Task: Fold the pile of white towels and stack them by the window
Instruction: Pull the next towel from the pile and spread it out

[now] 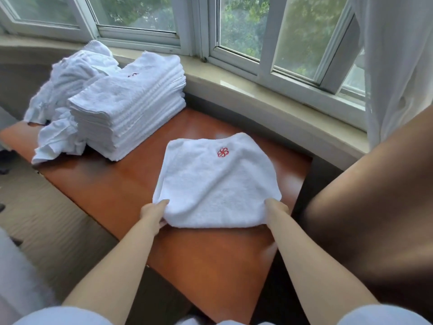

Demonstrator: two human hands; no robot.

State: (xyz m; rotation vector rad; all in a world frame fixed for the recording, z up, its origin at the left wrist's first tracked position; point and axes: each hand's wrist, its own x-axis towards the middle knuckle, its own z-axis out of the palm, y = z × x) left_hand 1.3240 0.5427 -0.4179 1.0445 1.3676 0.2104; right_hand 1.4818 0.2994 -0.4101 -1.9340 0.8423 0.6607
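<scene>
Left hand (pixel 155 213) pinches the near-left corner of the folded towel (pixel 216 181), which lies on the desk (pixel 131 198) right of the stack. Far left, the unfolded pile (pixel 68 90) slumps behind the folded stack (pixel 127 113) near the window (pixel 234 31); loose cloth spills toward the desk's left edge and could slide off if bumped. Right hand (pixel 275 211) grips the near-right corner. An uneven lift would likely open the fold, and a crooked landing may tilt the tall stack.
</scene>
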